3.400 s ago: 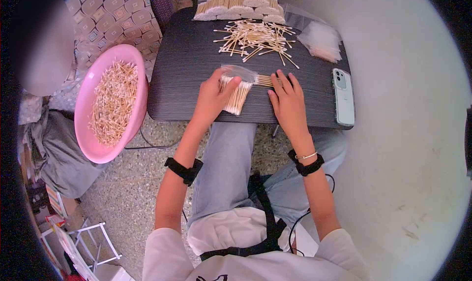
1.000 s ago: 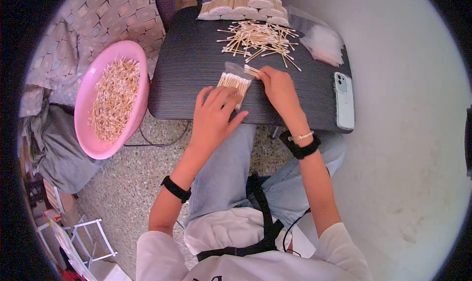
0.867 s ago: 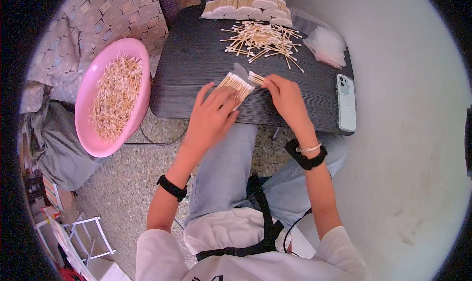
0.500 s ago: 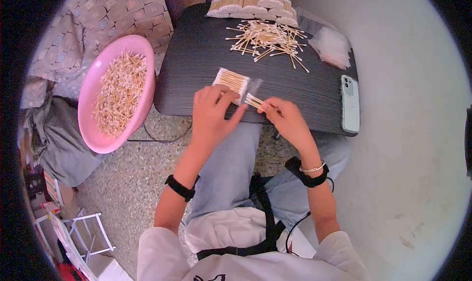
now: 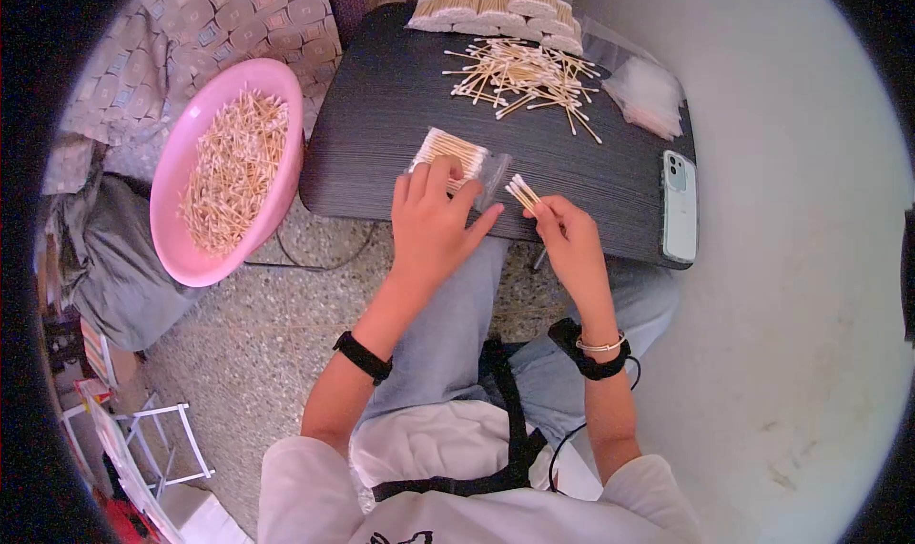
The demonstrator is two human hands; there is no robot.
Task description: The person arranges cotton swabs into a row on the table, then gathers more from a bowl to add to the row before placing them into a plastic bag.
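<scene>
Cotton swabs [image 5: 522, 192], a small bunch, sit pinched in my right grip [image 5: 562, 230], long axis pointing up-left toward the bag [image 5: 457, 158]; my left grip [image 5: 434, 222] presses flat, fingers spread, on that bag on the counter [image 5: 381, 106], its mouth just beside the bunch

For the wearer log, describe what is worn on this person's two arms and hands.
Both hands are bare, no gloves. The left hand has a black strap band around its wrist. The right hand has a similar black band at the wrist, with a thin pale bangle beside it. White sleeves cover both upper arms. A thin dark cable hangs near the right elbow.
</scene>
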